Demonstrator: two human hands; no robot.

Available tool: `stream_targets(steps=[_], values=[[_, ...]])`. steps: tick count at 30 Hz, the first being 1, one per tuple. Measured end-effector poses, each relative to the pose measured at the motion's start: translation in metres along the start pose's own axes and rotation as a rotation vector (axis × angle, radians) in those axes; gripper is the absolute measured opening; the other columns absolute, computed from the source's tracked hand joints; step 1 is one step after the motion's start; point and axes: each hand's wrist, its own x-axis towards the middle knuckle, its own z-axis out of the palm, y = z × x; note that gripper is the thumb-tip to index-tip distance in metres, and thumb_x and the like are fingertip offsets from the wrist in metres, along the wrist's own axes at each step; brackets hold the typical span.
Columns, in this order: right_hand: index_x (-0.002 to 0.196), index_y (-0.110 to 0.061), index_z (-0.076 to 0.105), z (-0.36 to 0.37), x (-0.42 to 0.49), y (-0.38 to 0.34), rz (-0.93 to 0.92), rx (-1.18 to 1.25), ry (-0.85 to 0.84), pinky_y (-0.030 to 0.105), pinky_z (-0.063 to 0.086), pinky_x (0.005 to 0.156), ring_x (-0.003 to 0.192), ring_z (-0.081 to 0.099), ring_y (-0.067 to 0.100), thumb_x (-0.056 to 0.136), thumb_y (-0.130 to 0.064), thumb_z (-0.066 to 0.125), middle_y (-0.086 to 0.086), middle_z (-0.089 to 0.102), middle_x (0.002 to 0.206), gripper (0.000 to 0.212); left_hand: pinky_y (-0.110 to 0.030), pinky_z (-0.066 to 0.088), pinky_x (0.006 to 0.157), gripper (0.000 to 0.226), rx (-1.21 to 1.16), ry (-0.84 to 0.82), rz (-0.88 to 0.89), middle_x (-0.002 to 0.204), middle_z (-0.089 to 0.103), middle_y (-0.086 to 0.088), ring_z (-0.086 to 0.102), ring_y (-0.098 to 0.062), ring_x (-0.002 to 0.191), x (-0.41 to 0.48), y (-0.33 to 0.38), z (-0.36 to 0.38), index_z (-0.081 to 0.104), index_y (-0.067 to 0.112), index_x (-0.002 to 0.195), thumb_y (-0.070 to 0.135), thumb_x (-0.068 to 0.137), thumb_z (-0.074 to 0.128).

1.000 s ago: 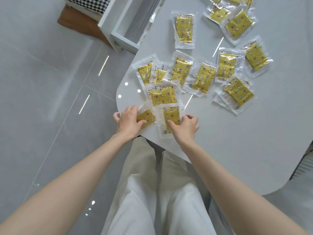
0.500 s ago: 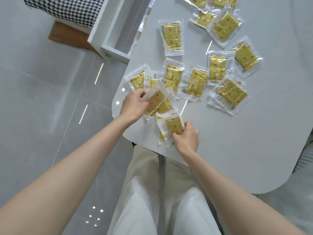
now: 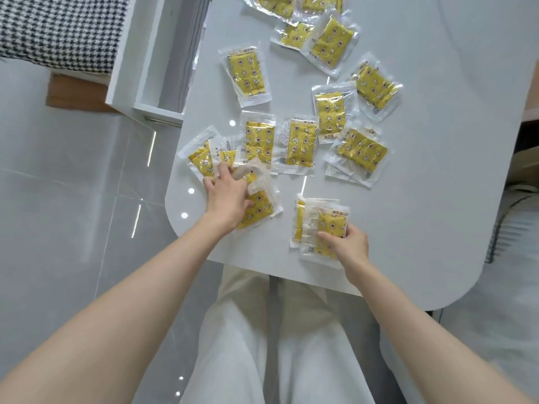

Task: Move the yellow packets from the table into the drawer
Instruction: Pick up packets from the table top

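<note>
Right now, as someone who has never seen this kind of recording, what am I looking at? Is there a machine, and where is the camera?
No machine here: these are a person's two bare hands. The single picture comes from a camera worn on the person's head, looking down at them. A white table is strewn with yellow packets, and an open drawer sits beside its far left edge. The left hand grips a bunch of packets near the table's left edge, its fingers stretched toward more. The right hand holds a small stack near the front edge.
</note>
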Motion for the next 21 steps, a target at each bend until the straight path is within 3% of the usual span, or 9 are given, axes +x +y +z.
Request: stream_targets(steps=[6,10,16,21], values=[[0.091,-0.02,0.066,0.007,-0.004,-0.002,0.042,0.082,-0.069,0.035,0.054,0.084,0.09,0.067,0.02,0.078,-0.012,0.073,0.0,0.07,0.091,0.016,-0.042,0.026,0.101,0.032,0.083,-0.004,0.063,0.125,0.042,-0.012,0.03,-0.032,0.122,-0.001,0.002,0.003,0.063,0.012,0.101,0.04,0.086,0.062],[0.098,-0.017,0.065,0.009,-0.01,-0.003,0.011,0.1,-0.077,0.036,0.055,0.085,0.091,0.068,0.021,0.08,-0.011,0.072,0.001,0.071,0.094,0.02,-0.044,0.029,0.108,0.021,0.001,-0.086,0.121,0.143,0.023,-0.011,0.02,-0.032,0.131,-0.013,0.006,0.015,0.063,0.01,0.09,0.03,0.084,0.068],[0.106,-0.014,0.063,0.012,-0.016,0.001,-0.029,0.112,-0.032,0.034,0.054,0.083,0.093,0.067,0.02,0.081,-0.012,0.072,0.004,0.07,0.1,0.026,-0.045,0.019,0.11,0.015,-0.079,-0.021,0.061,0.153,0.003,-0.009,0.021,-0.035,0.133,-0.026,0.006,0.02,0.062,0.015,0.088,0.028,0.083,0.07],[0.105,-0.016,0.064,0.019,-0.014,0.008,-0.026,0.144,-0.003,0.041,0.054,0.09,0.095,0.067,0.022,0.08,-0.014,0.073,0.004,0.07,0.101,0.026,-0.041,0.024,0.104,0.025,-0.05,0.031,0.018,0.139,0.03,-0.01,0.029,-0.03,0.127,-0.029,0.003,0.027,0.066,0.022,0.094,0.043,0.081,0.068]])
